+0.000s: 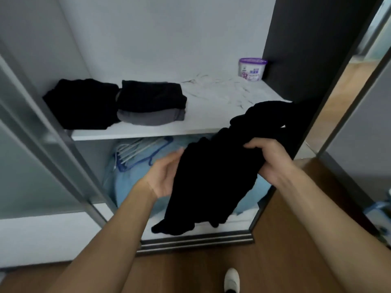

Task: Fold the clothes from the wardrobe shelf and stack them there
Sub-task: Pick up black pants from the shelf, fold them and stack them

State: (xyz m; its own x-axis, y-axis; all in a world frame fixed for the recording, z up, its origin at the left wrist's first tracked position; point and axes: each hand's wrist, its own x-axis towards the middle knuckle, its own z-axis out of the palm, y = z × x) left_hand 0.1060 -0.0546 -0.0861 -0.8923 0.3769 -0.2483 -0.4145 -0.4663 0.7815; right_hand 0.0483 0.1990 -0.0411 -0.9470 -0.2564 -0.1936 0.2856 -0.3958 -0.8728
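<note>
A black garment (209, 178) hangs crumpled in front of the wardrobe, its upper end trailing onto the right edge of the white shelf (135, 133). My right hand (268, 159) grips it near the top. My left hand (165, 174) is spread flat against its left side, fingers apart. On the shelf's left lie a folded black pile (82, 104) and, beside it, folded black clothes (151, 96) stacked on a grey folded piece (151, 117).
A purple-lidded white tub (251, 69) stands at the shelf's back right. Below the shelf are hangers (137, 153) on light blue fabric (131, 187). A sliding door frame (53, 134) runs at left, a dark panel (306, 60) at right. My white shoe (231, 280) is on the wooden floor.
</note>
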